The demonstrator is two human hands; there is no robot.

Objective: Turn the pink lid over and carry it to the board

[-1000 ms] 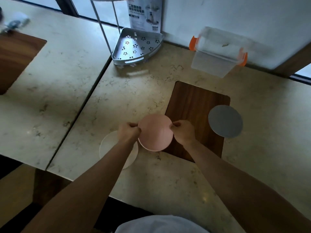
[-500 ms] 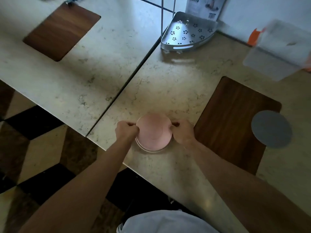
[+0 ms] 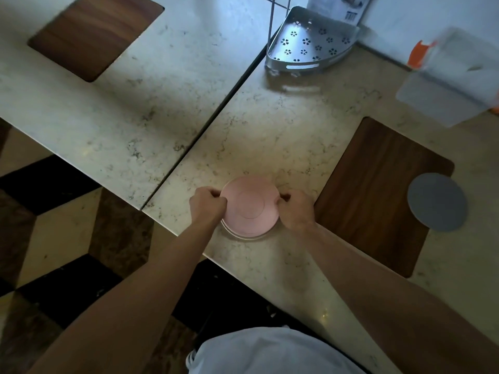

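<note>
a view from above, looking down at two bare forearms reaching over pale marble tables. far left, a dark wooden mat (image 3: 94, 36) lies on the left table (image 3: 113, 109), which is split from the right table (image 3: 283, 136) by a narrow dark seam running diagonally. below the left table, a floor (image 3: 54, 252) of black and tan tiles shows.

near the front edge of the right table, the left hand (image 3: 206, 207) has its fingers curled in and pinches the left rim of a pink plate (image 3: 249, 205). the plate is upside down, its round foot ring facing up, and it sits over a white plate (image 3: 243, 237), of which only a thin lower edge shows beneath it. the right hand (image 3: 295, 210) mirrors the left, fingers curled and pinching the pink plate's right rim. whether the pink plate rests fully on the white one or is held just above it cannot be told.

further back, a metal corner rack (image 3: 307, 47) with flower-shaped holes stands by the wall. just right of the right hand lies a second dark wooden mat (image 3: 378, 190), with a grey round disc (image 3: 437, 205) overlapping its right edge. at the far right, upper corner, a clear plastic box (image 3: 448, 79) with orange clips (image 3: 417, 54) appears blurred.

at the bottom edge, a light shirt (image 3: 270, 352) is visible.
</note>
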